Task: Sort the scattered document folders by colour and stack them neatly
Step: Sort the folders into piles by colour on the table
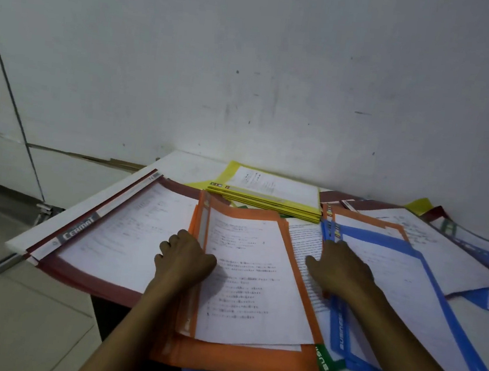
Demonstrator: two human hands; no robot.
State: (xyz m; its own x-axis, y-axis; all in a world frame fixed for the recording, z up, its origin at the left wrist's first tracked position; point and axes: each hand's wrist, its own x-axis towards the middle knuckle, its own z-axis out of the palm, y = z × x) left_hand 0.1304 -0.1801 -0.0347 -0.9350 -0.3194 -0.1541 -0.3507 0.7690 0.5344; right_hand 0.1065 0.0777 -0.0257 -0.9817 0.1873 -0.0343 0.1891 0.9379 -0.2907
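At the near edge of the white table, an orange folder is held by its left spine. The left hand is curled round that edge, knuckles up and thumb laid on the cover. The right hand is laid across the spine of a blue folder, just right of the orange one, with the thumb stretched over a loose printed sheet between the two. Whether its fingers grip cannot be told, as the fingertips are hidden.

"CERMAT" can be read on the grey strip of a dark red folder lying to the left. "BUSINE" is printed along the blue spine, and "BUS" on a green tab poking out beneath the orange folder. The small text on the sheets is too blurred to be read.

Printed white pages are held under each clear cover. A squared stack of yellow folders is set near the wall, behind the orange one.
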